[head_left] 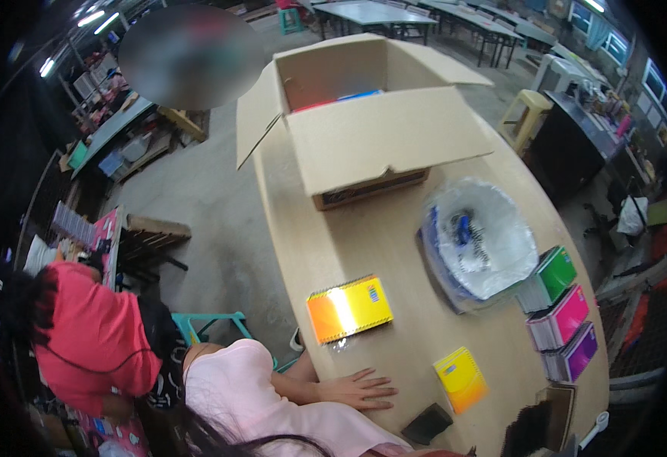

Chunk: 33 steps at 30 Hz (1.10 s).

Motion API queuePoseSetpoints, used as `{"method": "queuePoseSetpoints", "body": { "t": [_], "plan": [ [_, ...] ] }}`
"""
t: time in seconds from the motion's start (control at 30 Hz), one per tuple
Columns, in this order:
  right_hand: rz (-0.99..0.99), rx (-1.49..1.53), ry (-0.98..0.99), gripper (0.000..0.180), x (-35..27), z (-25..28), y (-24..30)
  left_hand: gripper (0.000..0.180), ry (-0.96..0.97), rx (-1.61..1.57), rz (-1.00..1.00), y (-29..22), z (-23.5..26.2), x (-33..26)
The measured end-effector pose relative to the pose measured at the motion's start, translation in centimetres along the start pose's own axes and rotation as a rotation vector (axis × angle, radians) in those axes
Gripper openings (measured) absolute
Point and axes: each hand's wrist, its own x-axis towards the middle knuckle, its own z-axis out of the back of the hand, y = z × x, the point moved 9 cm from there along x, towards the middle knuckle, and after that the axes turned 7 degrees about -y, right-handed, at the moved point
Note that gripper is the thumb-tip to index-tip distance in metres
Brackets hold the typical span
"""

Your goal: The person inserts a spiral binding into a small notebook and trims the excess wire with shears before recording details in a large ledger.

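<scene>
Spiral-bound notebook with an orange-to-yellow cover [348, 308], lying flat on the light wooden table [379, 236], near its left edge.

One hand [360, 389] rests palm-down on the table below that notebook, fingers spread wide, holding nothing; whether it is the left or right hand cannot be told, and no second hand shows. A smaller yellow-and-orange spiral notebook [460, 378] lies to the right of the hand, with a flat black rectangular object [427, 423] just below it. A clear plastic bag of small items [478, 242] sits right of centre. Three stacks of notebooks, green [554, 276], pink [562, 316] and purple [575, 353], line the right edge. An open cardboard box [364, 129] stands at the far end. A person in a red top [93, 335] bends over beside the table.
</scene>
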Motion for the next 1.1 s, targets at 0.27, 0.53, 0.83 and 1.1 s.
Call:
{"method": "queuePoseSetpoints", "body": {
  "t": [0.27, 0.53, 0.83, 1.1],
  "plan": [
    [0.150, -0.227, -0.027, 0.080, -5.4, 0.1, 1.4, 0.067, -0.143, -0.242, 0.004, 0.1, 1.5, -1.3],
    [-0.056, 0.470, -0.353, 0.052, -8.0, 3.4, 0.2, 0.059, -1.033, -0.252, -0.032, -1.5, 18.5, -5.7],
    [0.859, 0.529, -1.395, 0.060, -21.5, 32.7, 5.1, 0.061, -0.440, -0.073, -0.828, -29.9, 31.9, -17.5],
    [0.930, 0.433, -1.235, 0.052, -23.6, 31.2, 12.4, 0.050, -0.270, -0.201, -0.995, -33.4, 29.6, -20.2]
  ]
}}
